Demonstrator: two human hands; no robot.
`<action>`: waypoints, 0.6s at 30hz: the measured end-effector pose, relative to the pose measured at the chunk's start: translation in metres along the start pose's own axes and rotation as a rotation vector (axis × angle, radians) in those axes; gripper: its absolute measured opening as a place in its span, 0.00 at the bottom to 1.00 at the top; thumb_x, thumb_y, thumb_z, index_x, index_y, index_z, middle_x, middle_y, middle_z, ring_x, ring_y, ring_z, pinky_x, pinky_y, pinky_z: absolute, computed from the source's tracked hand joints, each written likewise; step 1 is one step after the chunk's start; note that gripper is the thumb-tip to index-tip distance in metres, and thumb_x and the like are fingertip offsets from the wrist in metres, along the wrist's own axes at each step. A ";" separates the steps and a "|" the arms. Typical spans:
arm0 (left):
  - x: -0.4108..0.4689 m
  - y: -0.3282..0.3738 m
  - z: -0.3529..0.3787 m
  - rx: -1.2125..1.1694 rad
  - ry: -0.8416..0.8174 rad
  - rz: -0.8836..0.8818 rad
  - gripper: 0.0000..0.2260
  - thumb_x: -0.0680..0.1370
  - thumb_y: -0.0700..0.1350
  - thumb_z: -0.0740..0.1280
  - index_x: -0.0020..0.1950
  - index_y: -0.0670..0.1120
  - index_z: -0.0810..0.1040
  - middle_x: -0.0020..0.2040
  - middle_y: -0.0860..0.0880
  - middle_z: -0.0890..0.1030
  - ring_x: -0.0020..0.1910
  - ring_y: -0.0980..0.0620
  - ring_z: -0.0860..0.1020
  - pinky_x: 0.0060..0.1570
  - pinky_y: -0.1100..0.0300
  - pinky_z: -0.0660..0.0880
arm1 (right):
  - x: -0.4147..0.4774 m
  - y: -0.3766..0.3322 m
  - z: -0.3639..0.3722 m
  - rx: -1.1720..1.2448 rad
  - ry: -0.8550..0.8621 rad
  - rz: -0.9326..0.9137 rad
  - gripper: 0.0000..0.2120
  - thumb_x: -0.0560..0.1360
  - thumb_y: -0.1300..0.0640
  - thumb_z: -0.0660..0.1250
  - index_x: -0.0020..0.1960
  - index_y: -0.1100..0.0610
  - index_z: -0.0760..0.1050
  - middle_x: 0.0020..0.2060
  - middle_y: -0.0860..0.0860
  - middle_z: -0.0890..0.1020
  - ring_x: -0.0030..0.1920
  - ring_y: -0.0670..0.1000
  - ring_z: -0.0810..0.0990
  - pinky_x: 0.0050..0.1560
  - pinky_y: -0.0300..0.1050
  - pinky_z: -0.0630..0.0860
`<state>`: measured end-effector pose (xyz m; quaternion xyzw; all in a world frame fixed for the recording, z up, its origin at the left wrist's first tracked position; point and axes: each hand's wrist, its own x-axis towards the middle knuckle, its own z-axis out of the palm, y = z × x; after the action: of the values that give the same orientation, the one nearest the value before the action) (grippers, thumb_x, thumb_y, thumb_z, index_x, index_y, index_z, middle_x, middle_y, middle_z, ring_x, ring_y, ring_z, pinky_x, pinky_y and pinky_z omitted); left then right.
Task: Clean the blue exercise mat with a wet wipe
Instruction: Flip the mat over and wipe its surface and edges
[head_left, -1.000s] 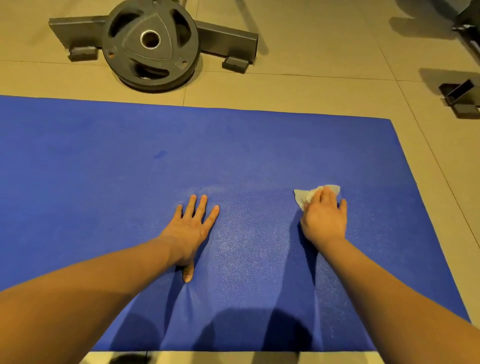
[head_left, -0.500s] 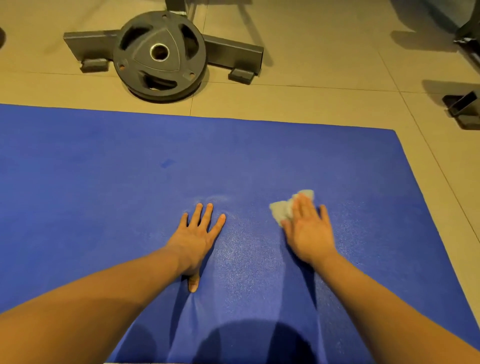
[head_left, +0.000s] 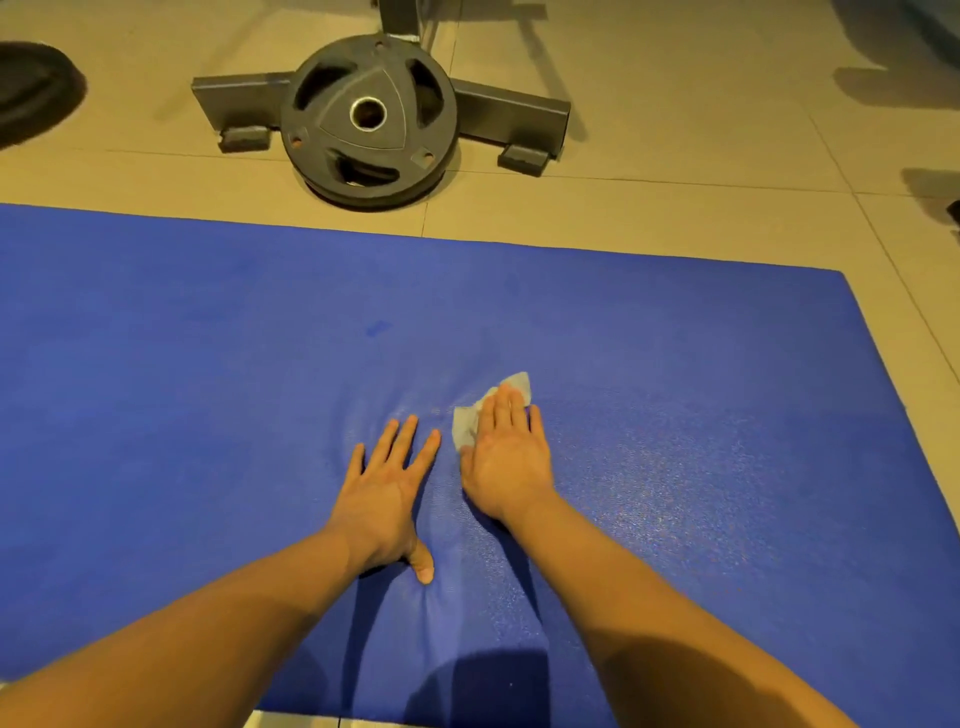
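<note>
The blue exercise mat (head_left: 208, 415) lies flat on the tiled floor and fills most of the view. My left hand (head_left: 387, 488) presses flat on it near the middle, fingers spread, thumb pointing back toward me. Just to its right, my right hand (head_left: 509, 457) lies flat with straight fingers on a crumpled white wet wipe (head_left: 465, 428), pressing it to the mat. The wipe pokes out beyond the fingertips and on the hand's left side. The mat to the right of that hand glistens with damp speckles. A small darker spot (head_left: 378, 327) sits beyond my left hand.
A dark weight plate (head_left: 369, 119) leans against a grey metal stand base (head_left: 511, 111) on the floor just past the mat's far edge. A dark round object (head_left: 31, 93) lies at the far left. Beige tiles surround the mat; its right edge (head_left: 904, 415) is in view.
My right hand has slid the wipe leftward across the mat until it is close beside my left hand. My left hand has stayed planted. The view has tilted up slightly.
</note>
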<state>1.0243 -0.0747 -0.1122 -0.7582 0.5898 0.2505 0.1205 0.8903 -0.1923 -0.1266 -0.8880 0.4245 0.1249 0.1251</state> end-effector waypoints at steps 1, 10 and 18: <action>-0.003 0.002 -0.001 -0.002 -0.008 -0.023 0.75 0.54 0.69 0.82 0.80 0.54 0.28 0.80 0.48 0.28 0.79 0.45 0.29 0.79 0.36 0.41 | -0.001 0.001 -0.003 0.057 0.001 -0.026 0.38 0.83 0.43 0.53 0.82 0.65 0.42 0.81 0.62 0.46 0.81 0.61 0.43 0.80 0.59 0.46; -0.005 0.015 -0.023 -0.195 0.132 0.026 0.50 0.75 0.68 0.69 0.85 0.49 0.45 0.84 0.45 0.44 0.83 0.43 0.46 0.81 0.47 0.51 | -0.076 0.100 -0.030 -0.019 -0.134 0.152 0.50 0.76 0.30 0.62 0.81 0.63 0.49 0.81 0.63 0.49 0.81 0.62 0.49 0.79 0.60 0.54; 0.042 0.060 -0.026 -0.134 0.293 0.215 0.37 0.85 0.61 0.55 0.84 0.42 0.43 0.84 0.46 0.42 0.83 0.48 0.41 0.81 0.54 0.42 | -0.060 0.081 -0.052 -0.298 -0.427 0.190 0.63 0.62 0.25 0.73 0.78 0.67 0.57 0.76 0.73 0.55 0.76 0.72 0.57 0.75 0.63 0.63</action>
<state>0.9805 -0.1389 -0.1057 -0.7255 0.6606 0.1877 -0.0448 0.7960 -0.2151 -0.0676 -0.8062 0.4470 0.3817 0.0673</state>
